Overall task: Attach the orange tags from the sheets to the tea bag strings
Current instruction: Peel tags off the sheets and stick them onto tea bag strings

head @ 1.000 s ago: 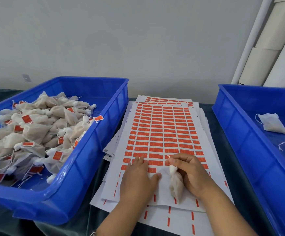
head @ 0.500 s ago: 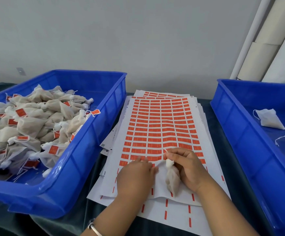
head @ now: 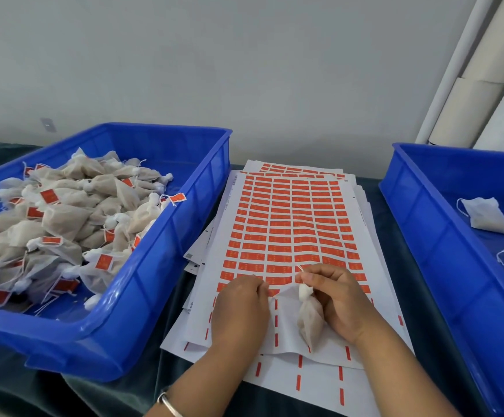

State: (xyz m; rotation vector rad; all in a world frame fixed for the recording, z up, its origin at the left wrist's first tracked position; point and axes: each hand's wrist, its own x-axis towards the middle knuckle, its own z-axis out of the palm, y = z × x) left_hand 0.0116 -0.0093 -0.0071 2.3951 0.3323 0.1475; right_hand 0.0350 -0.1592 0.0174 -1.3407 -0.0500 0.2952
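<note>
A stack of white sheets (head: pixel 287 224) printed with rows of orange tags lies between two blue bins. My right hand (head: pixel 339 299) holds a small tea bag (head: pixel 309 319) over the sheet's lower rows, pinching its white string (head: pixel 301 270) between thumb and forefinger. My left hand (head: pixel 240 308) rests on the sheet just left of it, fingertips curled down at the lowest orange row, where the paper lifts a little. What the left fingertips hold is hidden.
The blue bin on the left (head: pixel 160 266) is heaped with tagged tea bags. The blue bin on the right (head: pixel 425 236) holds a few untagged bags (head: pixel 485 216). Cardboard tubes (head: pixel 467 109) lean against the wall at the back right. A dark cloth covers the table.
The camera has tilted, so everything sits a little higher in view. My left fingertips have drawn closer to the right hand at the lowest orange row; the tea bag stays in the right hand.
</note>
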